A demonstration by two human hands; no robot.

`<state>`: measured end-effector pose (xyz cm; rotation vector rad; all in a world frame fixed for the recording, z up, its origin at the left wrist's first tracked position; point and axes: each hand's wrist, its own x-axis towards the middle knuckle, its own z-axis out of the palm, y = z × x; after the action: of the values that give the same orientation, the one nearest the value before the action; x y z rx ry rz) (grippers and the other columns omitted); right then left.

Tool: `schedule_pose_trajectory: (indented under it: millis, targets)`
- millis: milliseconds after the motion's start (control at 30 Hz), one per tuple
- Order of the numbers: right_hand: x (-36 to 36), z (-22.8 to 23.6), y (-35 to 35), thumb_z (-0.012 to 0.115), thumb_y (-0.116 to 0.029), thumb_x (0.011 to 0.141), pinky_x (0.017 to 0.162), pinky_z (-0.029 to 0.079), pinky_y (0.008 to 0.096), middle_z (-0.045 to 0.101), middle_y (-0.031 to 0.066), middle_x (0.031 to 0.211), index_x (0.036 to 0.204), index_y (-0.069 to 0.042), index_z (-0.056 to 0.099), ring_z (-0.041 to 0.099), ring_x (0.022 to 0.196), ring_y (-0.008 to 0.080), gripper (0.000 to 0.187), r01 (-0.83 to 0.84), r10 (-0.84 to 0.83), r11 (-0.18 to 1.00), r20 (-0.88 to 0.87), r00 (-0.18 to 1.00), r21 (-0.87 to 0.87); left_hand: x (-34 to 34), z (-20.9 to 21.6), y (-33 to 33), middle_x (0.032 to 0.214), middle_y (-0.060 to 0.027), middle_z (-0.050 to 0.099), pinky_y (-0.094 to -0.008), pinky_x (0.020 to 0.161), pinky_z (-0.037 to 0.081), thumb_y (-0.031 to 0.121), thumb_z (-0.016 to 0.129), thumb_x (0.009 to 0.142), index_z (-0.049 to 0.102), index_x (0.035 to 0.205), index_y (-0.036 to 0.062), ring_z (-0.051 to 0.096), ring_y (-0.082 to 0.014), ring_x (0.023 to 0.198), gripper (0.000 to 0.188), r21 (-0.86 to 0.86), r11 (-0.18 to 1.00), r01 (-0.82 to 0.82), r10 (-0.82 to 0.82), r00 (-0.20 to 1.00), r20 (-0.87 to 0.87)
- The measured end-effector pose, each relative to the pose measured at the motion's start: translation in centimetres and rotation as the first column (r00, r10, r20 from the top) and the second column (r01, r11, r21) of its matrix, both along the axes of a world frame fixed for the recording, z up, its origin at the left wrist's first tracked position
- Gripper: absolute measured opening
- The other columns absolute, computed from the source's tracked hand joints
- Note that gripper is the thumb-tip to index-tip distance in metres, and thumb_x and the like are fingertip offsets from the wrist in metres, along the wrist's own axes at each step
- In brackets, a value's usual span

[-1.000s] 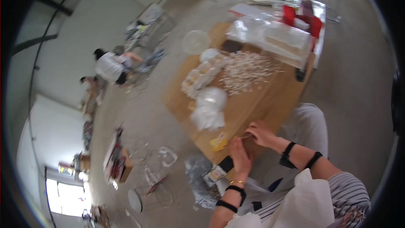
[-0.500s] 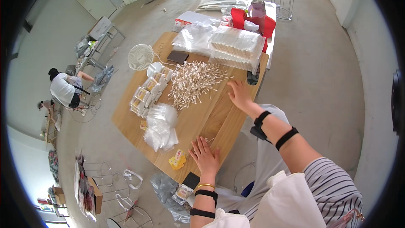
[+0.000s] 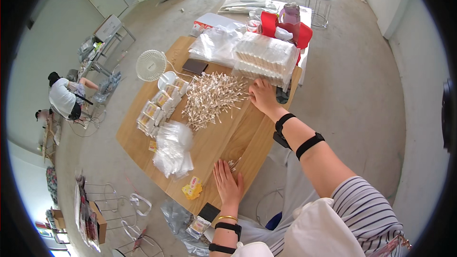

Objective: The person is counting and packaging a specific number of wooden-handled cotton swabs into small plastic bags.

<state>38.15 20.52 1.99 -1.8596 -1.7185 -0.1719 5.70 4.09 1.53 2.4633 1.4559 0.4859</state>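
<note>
A big loose heap of cotton swabs lies in the middle of the wooden table. At its right edge, my right hand has its fingers curled in, closed at the outermost swabs; the fingertips are partly hidden. My left hand rests flat near the table's front edge, fingers stretched out. Beside its fingers lie a few separate cotton swabs. To the left of that hand is a yellow printed packet. Clear plastic bags form a pile farther left.
Filled packs line the heap's left side, near a white fan and a dark flat case. Bagged swab stacks and a red holder stand at the back. A seated person is far left.
My right hand has moved left to the heap's edge and its fingers have curled in. My left hand stays flat beside the few swabs. The whole view has shifted slightly.
</note>
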Motion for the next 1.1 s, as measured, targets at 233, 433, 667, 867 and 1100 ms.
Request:
schedule_pose_trajectory:
  millis: [233,433,667,867,1100]
  targets:
    - [-1.1,-0.9,-3.3,0.075,-0.012,0.077,0.093,0.041,0.0459,0.055,0.0069,0.1,0.083,-0.011,0.061,0.052,0.106,0.0305,0.016,-0.069,0.072,0.996,-0.042,0.997,0.058,0.9,0.1,1.0,0.14,-0.0204,0.05,-0.0527,0.117,0.029,0.018,0.069,0.088,0.054,0.13,0.0015,0.042,-0.0401,0.135,0.047,0.028,0.994,-0.101,0.092,0.967,0.239]
    - [-4.6,-0.3,-8.1,0.072,-0.015,0.08,0.095,0.04,0.046,0.056,0.0062,0.095,0.083,-0.012,0.06,0.054,0.103,0.0294,0.013,-0.137,0.138,0.99,-0.073,0.988,0.01,0.4,0.5,0.9,0.129,-0.0171,0.056,-0.0511,0.109,0.036,0.019,0.073,0.085,0.06,0.121,0.0061,0.049,-0.0383,0.124,0.04,0.007,0.987,-0.159,0.152,0.955,0.253]
    - [-13.8,-0.6,-11.2,0.072,-0.016,0.08,0.092,0.041,0.0444,0.057,0.0058,0.097,0.085,-0.012,0.062,0.054,0.103,0.0286,0.012,-0.478,0.463,0.877,-0.191,0.866,-0.042,0.0,0.5,-0.7,0.147,-0.0184,0.045,-0.0535,0.119,0.026,0.019,0.069,0.087,0.046,0.141,0.0018,0.037,-0.0397,0.14,0.061,0.05,0.981,-0.186,0.17,0.96,0.223]
    - [-15.1,0.2,-12.3,0.074,-0.015,0.081,0.091,0.042,0.0426,0.057,0.006,0.101,0.095,-0.011,0.064,0.054,0.105,0.0298,0.018,-0.572,0.545,0.82,-0.293,0.786,-0.011,-1.0,-0.7,0.3,0.162,-0.0206,0.028,-0.0542,0.124,0.012,0.031,0.059,0.093,0.026,0.155,-0.0026,0.018,-0.0409,0.152,0.078,0.014,1.0,-0.026,0.028,0.991,-0.129]
    - [-13.6,-0.4,-13.3,0.071,-0.012,0.085,0.096,0.044,0.0455,0.059,0.0097,0.113,0.108,-0.008,0.064,0.054,0.111,0.033,0.025,-0.428,0.403,0.904,-0.355,0.844,0.009,0.3,0.6,1.3,0.162,-0.0191,0.028,-0.0552,0.123,0.013,0.041,0.057,0.094,0.028,0.155,-0.0024,0.02,-0.0369,0.152,0.08,0.012,0.996,-0.084,0.085,0.982,-0.166]
